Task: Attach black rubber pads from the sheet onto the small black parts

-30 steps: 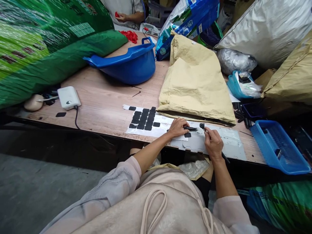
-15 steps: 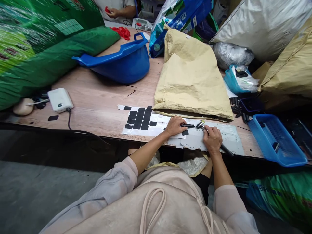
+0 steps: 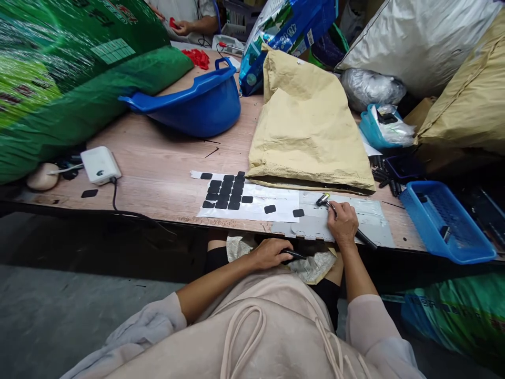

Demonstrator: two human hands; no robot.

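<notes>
My left hand (image 3: 272, 252) is below the table edge, above an open sack (image 3: 315, 267) at my lap. Its fingers are closed on a slim black piece (image 3: 294, 255), whose kind I cannot make out. My right hand (image 3: 342, 221) rests over a grey plate (image 3: 374, 216) and grips a small hammer (image 3: 366, 239) by its black handle. The hammer's head (image 3: 322, 200), with a yellowish face, lies just beyond my fingers. Left of the plate is a white sheet (image 3: 258, 211) with several black rounded patches (image 3: 223, 198) in rows and a few loose ones.
A tan sack (image 3: 303, 131) lies behind the sheet. Around the table are a blue basin (image 3: 197, 105), a white box with a cable (image 3: 100, 164), a blue basket (image 3: 445, 221) and a big green bag (image 3: 79, 79). Across the table, another person's hand (image 3: 183, 27) holds something red.
My left hand has moved from the table down toward my lap, taking the black piece off the plate. A patch it covered now shows. My right hand stays nearly still with the hammer.
</notes>
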